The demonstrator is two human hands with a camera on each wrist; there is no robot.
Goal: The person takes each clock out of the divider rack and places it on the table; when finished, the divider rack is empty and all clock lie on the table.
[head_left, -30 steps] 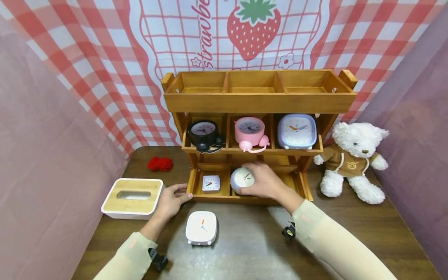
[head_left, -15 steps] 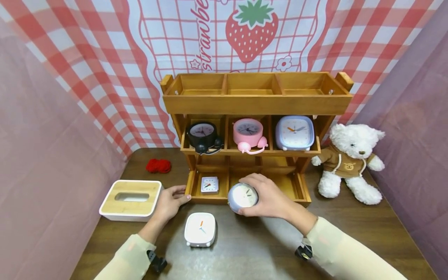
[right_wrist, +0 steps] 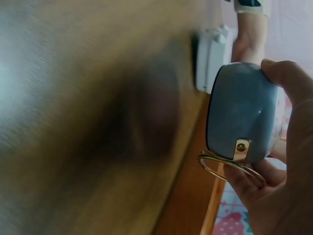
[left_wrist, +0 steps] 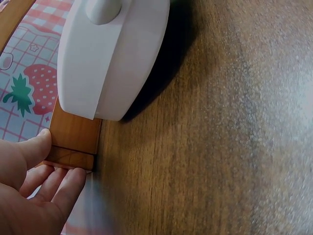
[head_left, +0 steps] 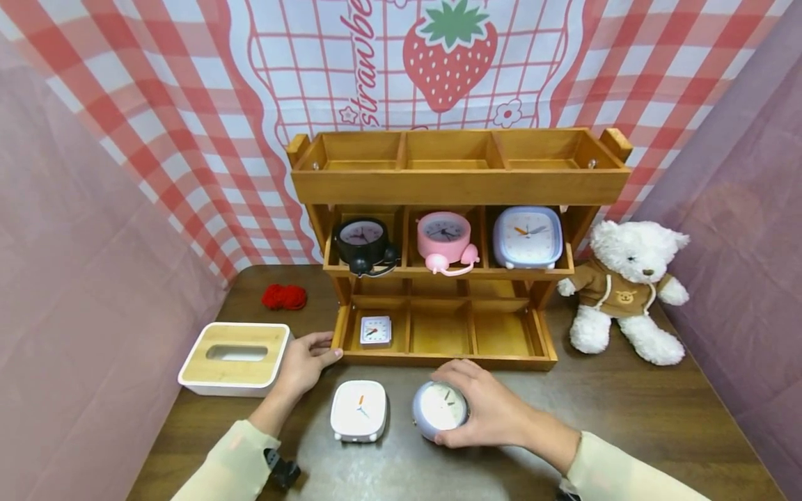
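curling right hand (head_left: 495,415) around round clock (head_left: 440,408)

The light is bright and even from above. The tabletop (head_left: 626,417) shows soft glare. The right wrist view is blurred at 9 o'clock; the head view's edges bend.

1. The left hand (head_left: 305,362) is stretched out with flat, straight fingers (left_wrist: 63,188), near the left edge of the tabletop (head_left: 626,417). The thumb points forward.
2. The right hand (head_left: 485,410) is nearer the front edge, in the middle. Its fingers and thumb are curled round a round clock (head_left: 440,409).
3. Both arms wear pale sleeves (head_left: 626,473) and reach in from the front edge.
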